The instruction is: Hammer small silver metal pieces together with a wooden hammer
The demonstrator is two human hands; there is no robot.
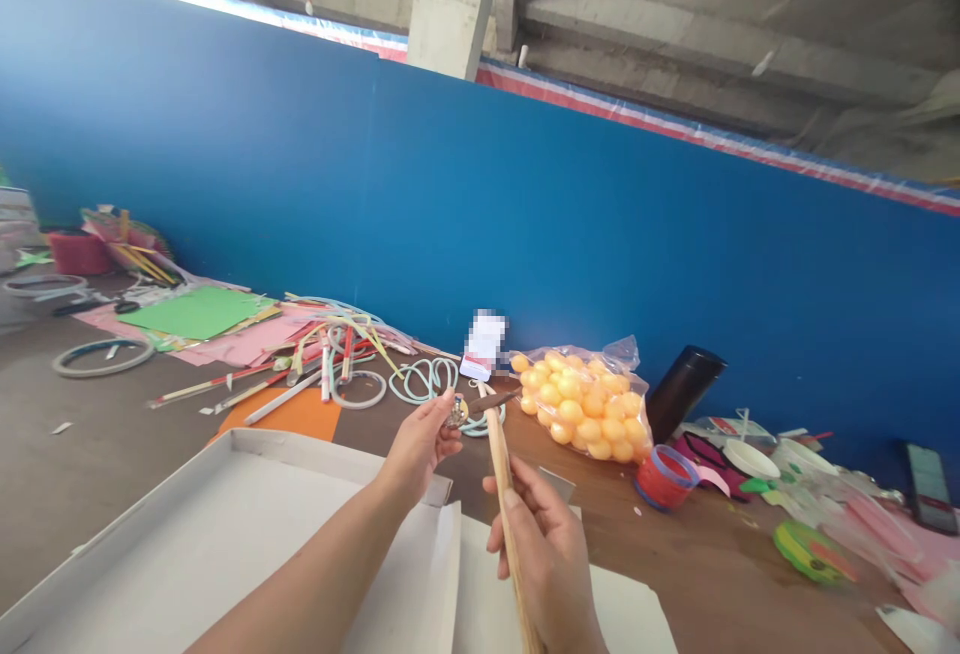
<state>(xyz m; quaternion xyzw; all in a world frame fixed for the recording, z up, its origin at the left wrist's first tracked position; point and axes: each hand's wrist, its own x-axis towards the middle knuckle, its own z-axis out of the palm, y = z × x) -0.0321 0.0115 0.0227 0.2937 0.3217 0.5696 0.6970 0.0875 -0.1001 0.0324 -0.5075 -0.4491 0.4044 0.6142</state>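
My left hand (pixel 420 444) pinches a small round metallic piece (pixel 457 412) between thumb and fingers. From beside that piece a dark, narrow, pointed piece (pixel 495 400) reaches to the right; whether the two are joined cannot be made out. My right hand (pixel 544 534) is wrapped round a long, pale wooden stick (pixel 501 474), held nearly upright with its upper end at the dark piece. Contact between them is unclear. Below both hands lies a shallow white box (pixel 247 439), with pale sheets (pixel 630 599) to its right.
Behind stands a blue partition (pixel 600 214). Along it lie a bag of orange balls (pixel 585 404), a black cylinder (pixel 686 389), a red tub (pixel 666 479), a green-yellow tape roll (pixel 814 551) and a phone (pixel 931 484). Leftward are coloured sheets (pixel 199 312), tubes and rings (pixel 101 358).
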